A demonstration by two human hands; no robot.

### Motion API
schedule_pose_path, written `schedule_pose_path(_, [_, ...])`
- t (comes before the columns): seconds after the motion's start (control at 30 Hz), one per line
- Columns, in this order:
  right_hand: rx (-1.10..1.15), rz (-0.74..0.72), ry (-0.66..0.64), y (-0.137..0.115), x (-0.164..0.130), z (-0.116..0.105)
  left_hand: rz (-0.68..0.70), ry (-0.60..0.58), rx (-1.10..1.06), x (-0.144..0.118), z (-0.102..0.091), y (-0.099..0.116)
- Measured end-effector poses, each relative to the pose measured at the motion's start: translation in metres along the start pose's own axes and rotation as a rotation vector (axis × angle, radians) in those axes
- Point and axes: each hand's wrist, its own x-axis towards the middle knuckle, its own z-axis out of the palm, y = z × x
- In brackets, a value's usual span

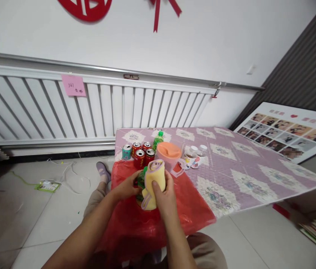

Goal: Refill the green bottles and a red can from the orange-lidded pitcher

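My right hand (165, 196) grips a folded yellow cloth with a lilac edge (154, 179) and presses it against a green bottle (141, 181). My left hand (126, 186) holds that bottle from the left side. Both hands hover over a red plastic sheet (129, 220) spread on the near corner of the table. The bottle is mostly hidden behind the cloth and my fingers.
Behind my hands stand three red cans (139, 157), a teal can (126, 151), a green bottle (158, 140), an orange-lidded jug (169, 153) and two small white-capped bottles (193, 156) on the lilac patterned tablecloth (230, 160). A radiator (62, 108) lines the wall; a power strip (47, 185) lies on the floor.
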Motion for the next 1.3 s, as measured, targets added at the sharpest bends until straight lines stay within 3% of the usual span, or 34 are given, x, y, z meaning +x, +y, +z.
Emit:
schedule_pose_path(0.1, [-0.187, -0.086, 0.006, 0.000, -0.003, 0.009, -0.004, -0.043, -0.101, -0.003, 0.008, -0.007])
schedule_pose_path(0.23, [-0.305, -0.151, 0.000, 0.009, -0.006, 0.012, -0.026, 0.126, -0.065, -0.010, 0.018, -0.016])
schedule_pose_path(0.37, [-0.334, -0.121, -0.044, 0.025, -0.009, 0.004, -0.020, 0.285, 0.081, -0.015, 0.026, -0.020])
schedule_pose_path(0.53, [-0.338, 0.010, -0.077, 0.037, -0.011, -0.015, -0.009, 0.376, 0.175, -0.015, 0.029, -0.022])
schedule_pose_path(0.63, [-0.307, 0.048, -0.029, 0.033, -0.009, -0.026, -0.001, 0.332, 0.171, -0.017, 0.025, -0.021])
schedule_pose_path(0.73, [-0.226, 0.066, -0.010, 0.023, -0.006, -0.030, -0.001, 0.212, 0.086, -0.018, 0.015, -0.020])
schedule_pose_path(0.87, [-0.138, 0.030, -0.029, 0.007, -0.005, -0.021, 0.009, 0.033, -0.070, -0.016, 0.006, -0.022])
schedule_pose_path(0.93, [-0.165, -0.025, -0.026, 0.002, -0.006, -0.012, 0.027, 0.001, -0.116, -0.015, 0.007, -0.023])
schedule_pose_path(1.13, [-0.347, -0.201, -0.036, 0.000, -0.009, 0.009, 0.033, 0.173, -0.044, -0.019, 0.023, -0.024])
schedule_pose_path(1.3, [-0.445, -0.216, -0.075, 0.007, -0.007, 0.005, 0.031, 0.296, 0.079, -0.020, 0.032, -0.034])
